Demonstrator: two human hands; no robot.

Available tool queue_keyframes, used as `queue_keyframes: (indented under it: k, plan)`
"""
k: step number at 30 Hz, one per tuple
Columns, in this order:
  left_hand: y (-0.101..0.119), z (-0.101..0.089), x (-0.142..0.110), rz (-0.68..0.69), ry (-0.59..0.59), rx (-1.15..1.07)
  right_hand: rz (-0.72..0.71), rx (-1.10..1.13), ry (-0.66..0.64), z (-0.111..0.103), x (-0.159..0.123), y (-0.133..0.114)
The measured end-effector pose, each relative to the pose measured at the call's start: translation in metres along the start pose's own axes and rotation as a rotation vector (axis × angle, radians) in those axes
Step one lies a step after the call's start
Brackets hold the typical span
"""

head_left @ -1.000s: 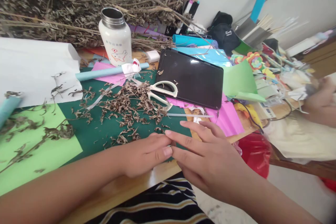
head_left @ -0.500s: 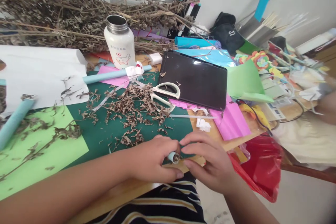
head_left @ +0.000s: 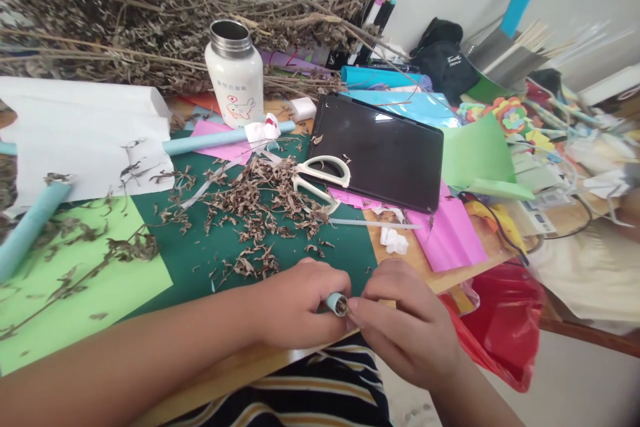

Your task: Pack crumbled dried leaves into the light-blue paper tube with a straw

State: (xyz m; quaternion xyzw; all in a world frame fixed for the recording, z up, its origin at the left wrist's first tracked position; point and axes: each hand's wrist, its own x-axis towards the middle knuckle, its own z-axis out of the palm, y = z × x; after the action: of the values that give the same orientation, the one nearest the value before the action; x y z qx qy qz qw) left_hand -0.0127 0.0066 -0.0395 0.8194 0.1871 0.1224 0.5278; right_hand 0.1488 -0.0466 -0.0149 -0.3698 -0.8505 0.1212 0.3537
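Observation:
My left hand (head_left: 301, 301) is wrapped round a light blue paper tube (head_left: 336, 303), whose open end faces right and has brown dried leaf inside. At that end my right hand (head_left: 411, 321) has its fingers drawn together, the tips at the tube's mouth; what they pinch, if anything, is hidden. Beyond the hands, a heap of crumbled dried leaves (head_left: 260, 197) is spread on a dark green mat (head_left: 200, 267). White-handled scissors (head_left: 345, 179) lie against the heap with their blades covered by leaves.
Behind the heap are a black tablet (head_left: 383, 150) and an open white bottle (head_left: 235, 80). Dried branches (head_left: 125, 20) pile along the back. At left, another blue tube (head_left: 33, 230) lies over green paper (head_left: 135, 273). A red plastic bag (head_left: 505, 320) hangs off the right edge.
My right fingers have closed from a loose spread to a pinch at the tube's mouth. My left thumb has drawn in closer round the tube. The view has shifted slightly.

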Motion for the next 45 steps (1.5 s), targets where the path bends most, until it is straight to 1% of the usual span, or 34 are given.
queue_keyframes:
  k: [8, 13, 17, 21, 23, 25, 27, 29, 31, 33, 36, 38, 39, 41, 45]
  plan:
    - [0.002, -0.001, -0.003, -0.001, -0.023, -0.018, 0.011, 0.043, 0.027, 0.003, 0.002, -0.002]
    - [0.003, -0.004, -0.003, -0.033, -0.042, -0.039, 0.009, -0.047, -0.033, 0.001, 0.002, -0.002]
    - [0.004, -0.008, -0.003, -0.047, -0.089, -0.044, 0.018, -0.106, -0.029, 0.0, -0.002, -0.001]
    - [0.003, -0.011, -0.005, -0.024, -0.113, -0.029, 0.002, -0.259, -0.009, 0.0, -0.002, -0.004]
    - [0.002, -0.011, -0.005, 0.0, -0.126, -0.029, 0.039, -0.324, -0.039, -0.002, -0.001, -0.008]
    - [0.001, -0.012, -0.006, 0.019, -0.134, -0.029, 0.088, -0.344, -0.11, -0.006, 0.002, -0.012]
    - [0.001, -0.01, -0.006, 0.046, -0.139, -0.009, 0.133, -0.311, -0.191, -0.01, 0.004, -0.016]
    - [0.001, -0.008, -0.007, 0.071, -0.123, 0.027, 0.18, -0.25, -0.222, -0.012, 0.005, -0.018]
    - [0.0, -0.005, -0.007, 0.086, -0.091, 0.057, 0.238, -0.164, -0.196, -0.011, 0.006, -0.018]
    - [0.0, -0.002, -0.006, 0.088, -0.066, 0.078, 0.291, -0.057, -0.136, -0.008, 0.006, -0.016]
    - [-0.002, 0.0, -0.006, 0.098, -0.071, 0.098, 0.345, 0.104, -0.041, -0.001, 0.007, -0.013]
    - [-0.002, 0.0, -0.005, 0.092, -0.069, 0.103, 0.394, 0.189, -0.016, 0.001, 0.008, -0.011]
    - [-0.002, 0.0, -0.005, 0.085, -0.065, 0.104, 0.425, 0.225, -0.027, 0.001, 0.009, -0.01]
    - [0.0, 0.0, -0.005, 0.071, -0.071, 0.102, 0.511, 0.267, -0.1, -0.002, 0.012, -0.01]
    - [0.004, 0.0, -0.005, 0.071, -0.095, 0.11, 0.681, 0.229, -0.378, -0.013, 0.025, -0.01]
